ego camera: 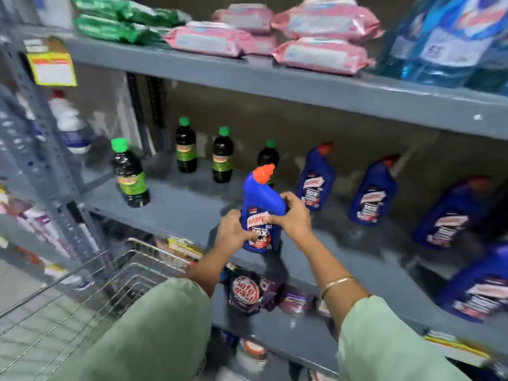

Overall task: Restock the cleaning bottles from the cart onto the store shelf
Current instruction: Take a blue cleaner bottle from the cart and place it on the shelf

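A blue cleaner bottle (262, 207) with an orange-red cap stands upright near the front edge of the grey middle shelf (176, 213). My left hand (233, 232) grips its lower left side and my right hand (294, 218) wraps its right side at the label. Several more blue bottles of the same kind (316, 180) (373, 191) (450, 215) stand in a row to the right on that shelf. The wire cart (90, 287) is at the lower left, and its visible part shows no bottles.
Dark bottles with green caps (129, 174) (187, 147) (222, 155) stand at the left and back of the middle shelf. Pink and green packs (319, 53) lie on the upper shelf. Purple pouches (244, 292) fill the lower shelf. A grey upright post (46, 149) rises at the left.
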